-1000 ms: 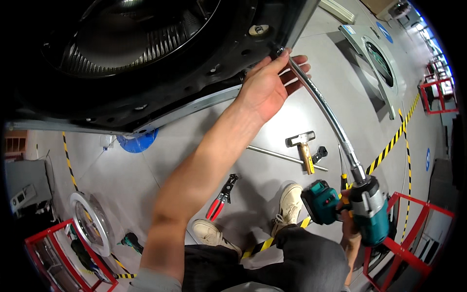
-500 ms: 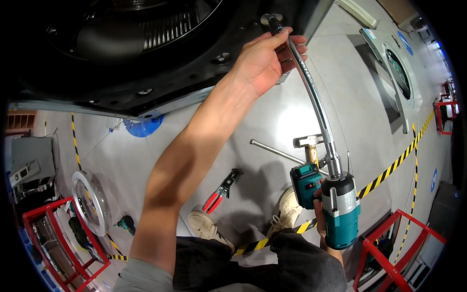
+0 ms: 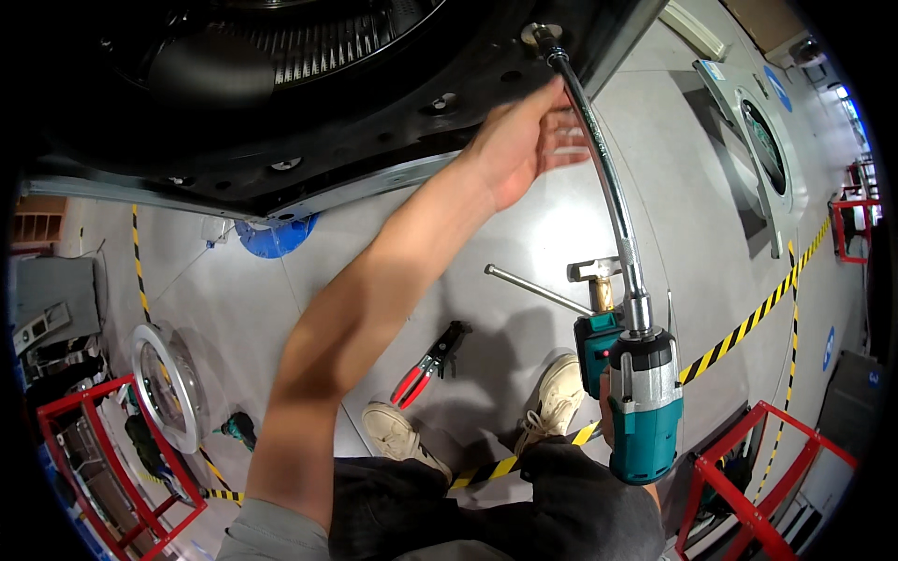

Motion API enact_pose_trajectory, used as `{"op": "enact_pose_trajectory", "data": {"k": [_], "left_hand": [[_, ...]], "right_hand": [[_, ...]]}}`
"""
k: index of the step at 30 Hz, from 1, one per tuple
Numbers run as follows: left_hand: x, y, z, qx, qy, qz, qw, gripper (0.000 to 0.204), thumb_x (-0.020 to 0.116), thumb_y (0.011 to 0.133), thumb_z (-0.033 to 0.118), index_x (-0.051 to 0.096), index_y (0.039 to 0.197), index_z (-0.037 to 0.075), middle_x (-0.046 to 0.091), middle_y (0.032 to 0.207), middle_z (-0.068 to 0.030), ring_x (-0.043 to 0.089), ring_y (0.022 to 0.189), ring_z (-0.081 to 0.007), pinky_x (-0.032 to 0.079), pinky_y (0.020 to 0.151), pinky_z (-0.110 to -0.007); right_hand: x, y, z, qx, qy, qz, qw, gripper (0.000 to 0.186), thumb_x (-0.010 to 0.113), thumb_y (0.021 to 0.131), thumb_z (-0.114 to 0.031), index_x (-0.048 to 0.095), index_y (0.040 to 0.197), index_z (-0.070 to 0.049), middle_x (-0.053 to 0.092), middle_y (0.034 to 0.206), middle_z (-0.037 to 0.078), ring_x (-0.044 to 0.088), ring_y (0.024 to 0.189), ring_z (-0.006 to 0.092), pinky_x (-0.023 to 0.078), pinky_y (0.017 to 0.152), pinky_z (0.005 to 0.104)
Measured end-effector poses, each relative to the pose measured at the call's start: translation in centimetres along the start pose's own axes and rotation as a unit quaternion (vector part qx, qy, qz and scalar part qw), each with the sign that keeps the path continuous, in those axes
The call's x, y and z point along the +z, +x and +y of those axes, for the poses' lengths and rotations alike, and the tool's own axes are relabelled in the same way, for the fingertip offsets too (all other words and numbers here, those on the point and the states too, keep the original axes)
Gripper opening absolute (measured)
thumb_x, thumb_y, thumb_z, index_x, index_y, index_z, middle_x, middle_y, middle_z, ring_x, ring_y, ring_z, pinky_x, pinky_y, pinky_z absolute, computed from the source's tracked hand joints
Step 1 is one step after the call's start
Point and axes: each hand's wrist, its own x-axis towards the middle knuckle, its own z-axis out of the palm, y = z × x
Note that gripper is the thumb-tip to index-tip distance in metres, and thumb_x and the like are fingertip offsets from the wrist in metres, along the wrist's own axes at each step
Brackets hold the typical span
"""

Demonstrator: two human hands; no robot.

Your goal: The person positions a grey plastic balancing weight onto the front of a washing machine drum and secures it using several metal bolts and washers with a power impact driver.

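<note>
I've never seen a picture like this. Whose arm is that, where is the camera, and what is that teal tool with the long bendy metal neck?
The camera sits on a person's head and looks down, so you see their own arm, legs and shoes. The wide lens bends straight lines. The left hand reaches up beside a flexible metal shaft; whether it touches is blurred. That shaft runs from a teal power driver up to a fastener on a big black machine housing. The right hand is hidden behind the driver and seems to carry it. On the grey floor lie red-handled pliers, a hammer and a thin metal rod.
</note>
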Motion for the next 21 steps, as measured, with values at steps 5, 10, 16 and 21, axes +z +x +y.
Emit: {"op": "enact_pose_trajectory", "data": {"k": [5, 10, 16, 21], "left_hand": [[-2.7, -4.4, -1.5, -0.088, 0.014, 0.050, 0.995, 0.041, 0.040, 0.100, 0.036, 0.053, 0.115, 0.001, 0.060, 0.112, -0.0178, 0.061, 0.099, -0.0274, 0.051, 0.087, -0.038], [-6.5, -6.9, -1.3, -0.068, 0.062, 0.083, 0.992, 0.039, 0.048, 0.097, 0.031, 0.052, 0.120, -0.001, 0.060, 0.112, -0.0186, 0.061, 0.101, -0.0266, 0.050, 0.089, -0.038], [-8.4, -7.5, -0.3, -0.059, 0.054, 0.104, 0.991, 0.039, 0.052, 0.095, 0.028, 0.053, 0.121, -0.002, 0.061, 0.114, -0.0195, 0.062, 0.100, -0.0259, 0.050, 0.089, -0.037], [-9.1, -8.1, 0.4, -0.050, 0.052, 0.113, 0.991, 0.038, 0.051, 0.095, 0.026, 0.053, 0.120, -0.002, 0.061, 0.111, -0.0191, 0.062, 0.099, -0.0257, 0.051, 0.088, -0.037]], "right_hand": [[0.7, -0.1, -1.1, 0.108, 0.040, 0.007, 0.993, 0.024, 0.066, 0.083, -0.022, 0.063, 0.102, -0.009, 0.065, 0.088, 0.011, 0.063, 0.079, 0.0289, 0.050, 0.067, 0.0386], [1.0, 1.2, -3.9, -0.016, -0.149, 0.072, 0.986, 0.027, 0.068, 0.082, -0.016, 0.062, 0.106, -0.009, 0.066, 0.092, 0.008, 0.064, 0.083, 0.0242, 0.050, 0.073, 0.0361], [0.7, 0.8, -2.6, -0.013, -0.089, 0.070, 0.994, 0.029, 0.068, 0.082, -0.012, 0.061, 0.110, -0.008, 0.066, 0.096, 0.007, 0.063, 0.088, 0.0204, 0.050, 0.078, 0.0336], [0.6, 1.3, -2.1, -0.097, -0.182, 0.017, 0.978, 0.031, 0.067, 0.083, -0.009, 0.060, 0.113, -0.008, 0.066, 0.099, 0.006, 0.063, 0.091, 0.0179, 0.050, 0.080, 0.0318]]}}
